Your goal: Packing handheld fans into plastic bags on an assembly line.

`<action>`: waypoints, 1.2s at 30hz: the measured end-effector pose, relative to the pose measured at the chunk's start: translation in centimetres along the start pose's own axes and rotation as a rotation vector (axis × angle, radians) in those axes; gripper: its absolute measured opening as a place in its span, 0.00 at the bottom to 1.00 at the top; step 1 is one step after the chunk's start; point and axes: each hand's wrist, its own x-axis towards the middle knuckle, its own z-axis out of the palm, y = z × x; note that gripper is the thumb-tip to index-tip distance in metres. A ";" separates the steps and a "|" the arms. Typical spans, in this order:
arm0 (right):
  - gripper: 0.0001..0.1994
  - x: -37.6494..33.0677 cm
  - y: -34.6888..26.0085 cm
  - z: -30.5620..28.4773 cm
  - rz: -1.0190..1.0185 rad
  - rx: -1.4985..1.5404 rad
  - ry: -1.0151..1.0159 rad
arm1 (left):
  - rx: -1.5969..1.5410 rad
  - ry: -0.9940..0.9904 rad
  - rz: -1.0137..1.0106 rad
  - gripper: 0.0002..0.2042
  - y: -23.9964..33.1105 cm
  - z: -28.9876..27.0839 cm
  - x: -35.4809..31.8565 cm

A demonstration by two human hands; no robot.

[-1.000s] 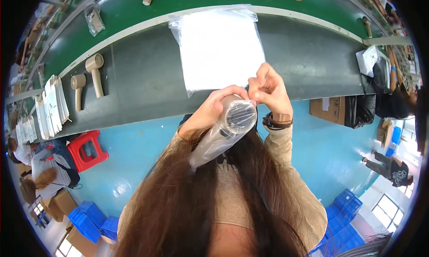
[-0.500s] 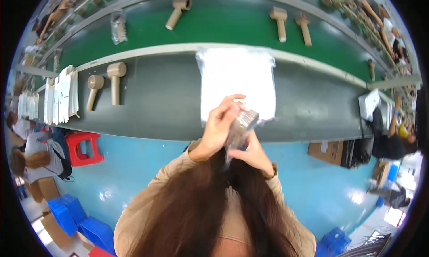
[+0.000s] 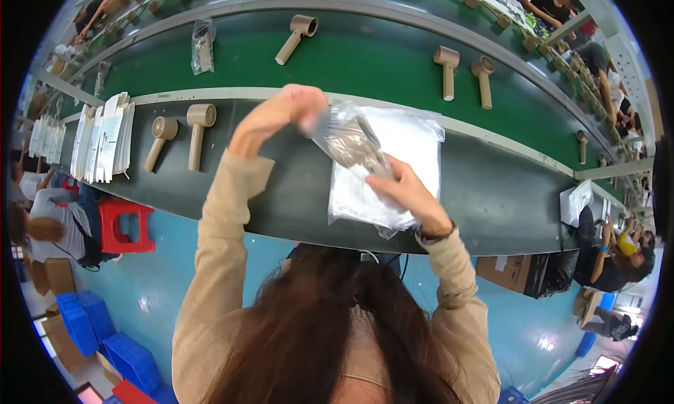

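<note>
Inside crinkled film (image 3: 342, 115), tan fan (image 3: 357, 144)

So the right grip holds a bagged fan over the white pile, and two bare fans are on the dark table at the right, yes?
Not quite: the two bare fans on the dark table are at the left, not the right, as the head view shows. The right grip does hold the bagged fan over the white pile.

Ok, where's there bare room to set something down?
Grey table between the white plastic and the white package; green surface between the lone fan and the fan pair. Crowded: the table's left end, white papers beside two fans; its middle, under wrapped fan and right hand.
</note>
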 end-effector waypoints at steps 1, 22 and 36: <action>0.24 1.5 -0.5 -0.9 -0.043 -0.084 -0.018 | 0.126 0.079 0.010 0.08 0.1 -1.6 0.9; 0.06 -5.3 3.2 -6.6 -0.196 -0.935 -0.043 | 0.286 0.430 0.095 0.14 -2.2 -6.9 5.4; 0.04 -6.6 8.9 -6.1 -0.448 -0.993 0.452 | 0.506 0.497 0.166 0.04 -7.8 18.5 -4.9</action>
